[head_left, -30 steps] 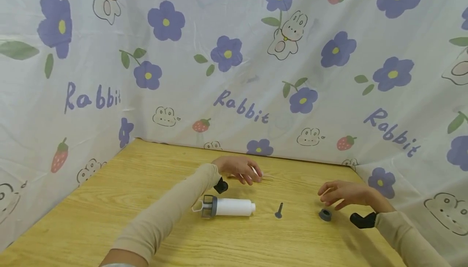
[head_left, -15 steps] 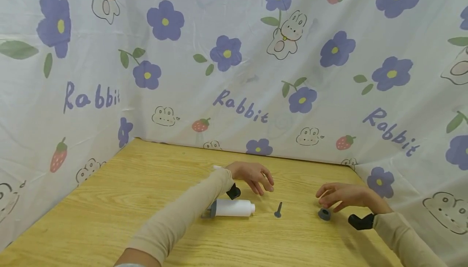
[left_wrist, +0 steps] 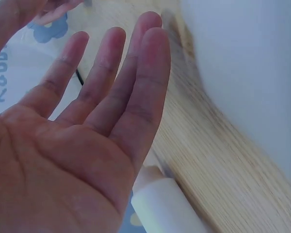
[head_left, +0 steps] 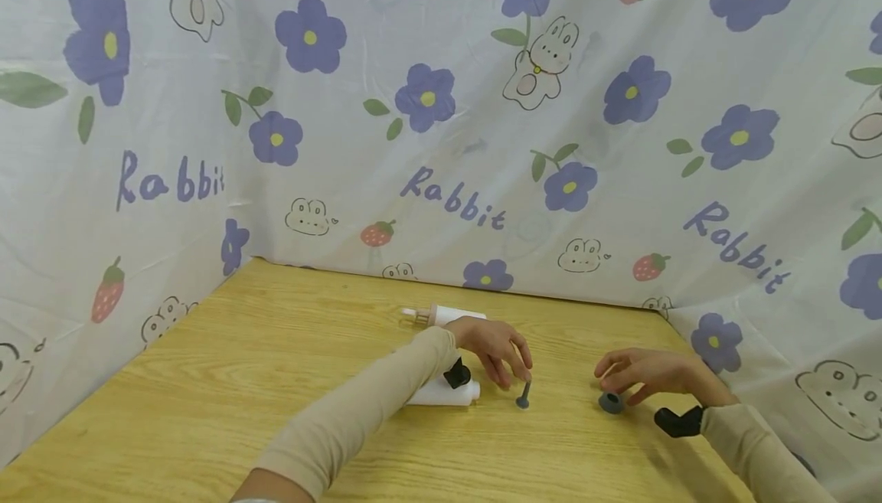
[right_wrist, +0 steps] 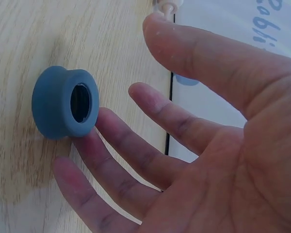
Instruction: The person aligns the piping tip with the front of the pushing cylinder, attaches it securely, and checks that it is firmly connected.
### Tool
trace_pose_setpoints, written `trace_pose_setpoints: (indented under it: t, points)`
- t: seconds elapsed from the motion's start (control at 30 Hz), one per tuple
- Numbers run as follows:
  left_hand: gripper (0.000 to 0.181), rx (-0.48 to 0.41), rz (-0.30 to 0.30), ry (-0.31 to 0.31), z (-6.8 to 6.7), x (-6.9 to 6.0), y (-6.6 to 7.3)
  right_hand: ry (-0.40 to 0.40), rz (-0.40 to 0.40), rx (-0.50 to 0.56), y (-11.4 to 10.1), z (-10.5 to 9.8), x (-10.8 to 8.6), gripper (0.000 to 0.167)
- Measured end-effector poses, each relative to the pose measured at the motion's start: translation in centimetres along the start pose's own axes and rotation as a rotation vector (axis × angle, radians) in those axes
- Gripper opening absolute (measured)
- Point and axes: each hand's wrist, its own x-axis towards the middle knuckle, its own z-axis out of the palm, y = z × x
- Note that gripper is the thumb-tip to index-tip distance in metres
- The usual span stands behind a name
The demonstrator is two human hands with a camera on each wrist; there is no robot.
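My left hand (head_left: 494,346) reaches over the table, its fingertips at the top of a small dark grey stem with a flat round base (head_left: 524,397); whether they touch it, I cannot tell. In the left wrist view its fingers (left_wrist: 94,82) are extended and no held thing shows. On the right, my right hand (head_left: 651,371) hovers with loose, spread fingers around a dark grey waisted ring (head_left: 610,402). The right wrist view shows that ring (right_wrist: 65,103) close to the fingertips, with a round hole facing out.
A white cylinder with a narrow tip (head_left: 444,393) lies partly hidden under my left sleeve. Behind my left hand lies a second white cylinder with a beige end (head_left: 458,314). The wooden table (head_left: 296,334) meets a patterned curtain (head_left: 358,181) at back and sides.
My left hand has moved right and nearer, from above the far cylinder to the grey stem. The far cylinder now shows, while the near one's grey frame end is hidden. My right hand barely shifts.
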Motion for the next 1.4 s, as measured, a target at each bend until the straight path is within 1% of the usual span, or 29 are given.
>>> trace_pose_setpoints:
  t: [0.13, 0.23, 0.33, 0.47, 0.57, 0.73, 0.87, 0.93, 1.13, 1.2, 1.3, 1.4]
  points:
    - [0.040, 0.031, -0.007, -0.026, 0.5, 0.4, 0.1, -0.004, -0.001, 0.000, 0.2, 0.2, -0.1, 0.039]
    - [0.038, 0.064, 0.007, -0.042, 0.9, 0.8, 0.0, -0.010, -0.004, -0.003, 0.2, 0.4, -0.2, 0.038]
    - [0.034, 0.075, 0.021, -0.039, 1.3, 1.0, 0.0, -0.011, -0.003, 0.002, 0.3, 0.5, -0.2, 0.037]
    - [0.030, 0.074, 0.007, -0.031, 1.8, 1.1, 0.2, -0.025, -0.024, -0.014, 0.5, 0.6, -0.2, 0.037]
    - [0.026, 0.081, -0.004, -0.041, 1.9, 1.1, 0.4, -0.029, -0.050, -0.067, 0.6, 0.8, -0.2, 0.037]
    - [0.014, 0.094, -0.003, -0.070, 2.0, 1.5, 0.5, -0.033, -0.095, -0.219, 0.2, 1.3, -0.1, 0.036]
    - [0.005, 0.096, -0.005, -0.057, 2.2, 1.7, 0.3, -0.010, -0.126, -0.302, 0.0, 1.9, 0.2, 0.034]
    - [0.005, 0.093, -0.005, -0.052, 2.5, 1.9, 0.1, -0.004, -0.159, -0.323, 0.3, 2.1, 0.4, 0.032]
    - [0.010, 0.115, 0.009, -0.022, 3.0, 2.1, -0.3, 0.019, -0.229, -0.359, 1.0, 2.7, 0.9, 0.027]
    - [0.012, 0.132, 0.019, -0.015, 2.9, 2.0, -0.3, 0.041, -0.248, -0.378, 1.0, 2.6, 1.0, 0.023]
    - [0.009, 0.163, 0.027, -0.004, 2.6, 1.7, -0.3, 0.067, -0.272, -0.393, 0.7, 2.3, 1.3, 0.016]
    - [0.006, 0.174, 0.029, 0.001, 2.3, 1.5, -0.2, 0.072, -0.281, -0.383, 0.3, 2.2, 1.4, 0.014]
